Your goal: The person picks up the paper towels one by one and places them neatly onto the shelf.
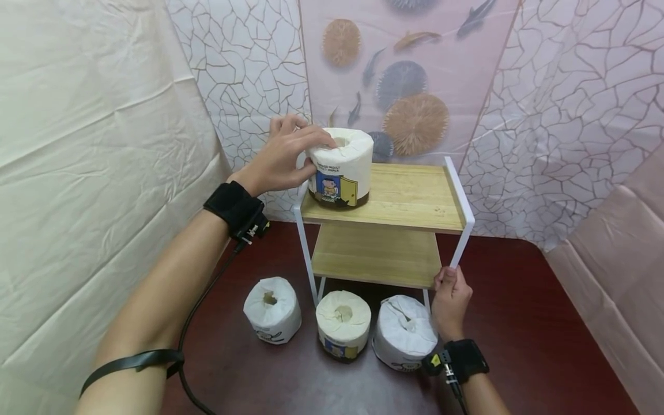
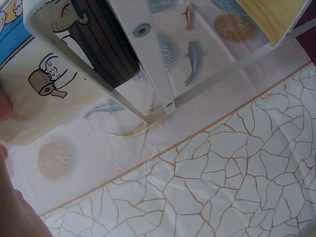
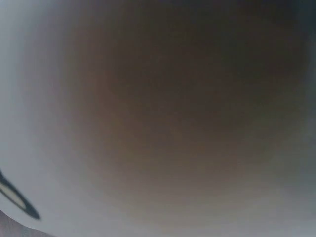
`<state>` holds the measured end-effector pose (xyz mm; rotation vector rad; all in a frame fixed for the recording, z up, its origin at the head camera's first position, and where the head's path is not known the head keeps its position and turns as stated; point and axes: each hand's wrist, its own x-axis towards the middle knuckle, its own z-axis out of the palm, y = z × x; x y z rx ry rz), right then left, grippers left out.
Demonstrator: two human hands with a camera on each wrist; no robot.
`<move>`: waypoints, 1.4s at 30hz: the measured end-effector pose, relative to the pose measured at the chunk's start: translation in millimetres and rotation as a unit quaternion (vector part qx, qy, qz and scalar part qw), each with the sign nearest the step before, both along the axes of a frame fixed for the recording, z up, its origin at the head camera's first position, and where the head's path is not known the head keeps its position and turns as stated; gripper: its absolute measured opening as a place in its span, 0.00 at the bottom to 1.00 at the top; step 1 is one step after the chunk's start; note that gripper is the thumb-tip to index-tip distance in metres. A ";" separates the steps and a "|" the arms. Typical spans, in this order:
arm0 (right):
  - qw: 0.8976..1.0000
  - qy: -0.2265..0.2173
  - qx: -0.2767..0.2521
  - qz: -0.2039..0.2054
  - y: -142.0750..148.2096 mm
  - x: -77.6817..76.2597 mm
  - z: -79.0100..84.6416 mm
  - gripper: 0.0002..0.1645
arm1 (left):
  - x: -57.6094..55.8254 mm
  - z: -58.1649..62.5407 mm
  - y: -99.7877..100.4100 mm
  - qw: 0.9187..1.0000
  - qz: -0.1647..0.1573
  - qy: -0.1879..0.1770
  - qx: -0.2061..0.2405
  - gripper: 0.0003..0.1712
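Note:
My left hand [image 1: 285, 151] pinches a wrapped toilet paper roll [image 1: 346, 167], a finger at the hole in its top and the thumb at its side. This roll stands upright at the left end of the upper board of a small wooden shelf [image 1: 415, 193] with a white metal frame. In the left wrist view, the roll [image 2: 54, 94] shows partly behind the frame [image 2: 153, 64]. Lower right, my right hand [image 1: 451, 302] grips the shelf's right leg [image 1: 460, 246]. The right wrist view is almost wholly blocked by a blurred pale surface.
Three more wrapped rolls stand on the dark red table [image 1: 524, 323] before the shelf: a left one [image 1: 277, 323], a middle one [image 1: 342, 331] and a right one [image 1: 404, 343] close to my right wrist. Patterned cloth [image 1: 249, 63] hangs behind.

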<state>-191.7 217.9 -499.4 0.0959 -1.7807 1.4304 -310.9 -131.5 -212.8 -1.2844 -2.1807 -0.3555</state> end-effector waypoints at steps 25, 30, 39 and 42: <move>1.000 -0.002 -0.001 -0.001 0.3 -0.7 -1.0 0.28 | 13.9 -0.2 18.3 0.998 0.061 0.002 0.006 0.24; 1.000 -0.005 -0.002 -0.010 0.0 -0.5 -0.3 0.28 | 14.2 -1.8 18.8 0.998 0.057 0.004 0.013 0.24; 1.000 -0.011 0.004 -0.018 -2.1 1.0 -0.2 0.29 | 19.0 -11.5 17.4 0.997 0.070 -0.007 0.027 0.27; 1.000 -0.010 0.006 -0.020 -2.6 1.6 0.4 0.29 | 20.6 -15.6 18.8 0.997 0.068 -0.007 0.042 0.28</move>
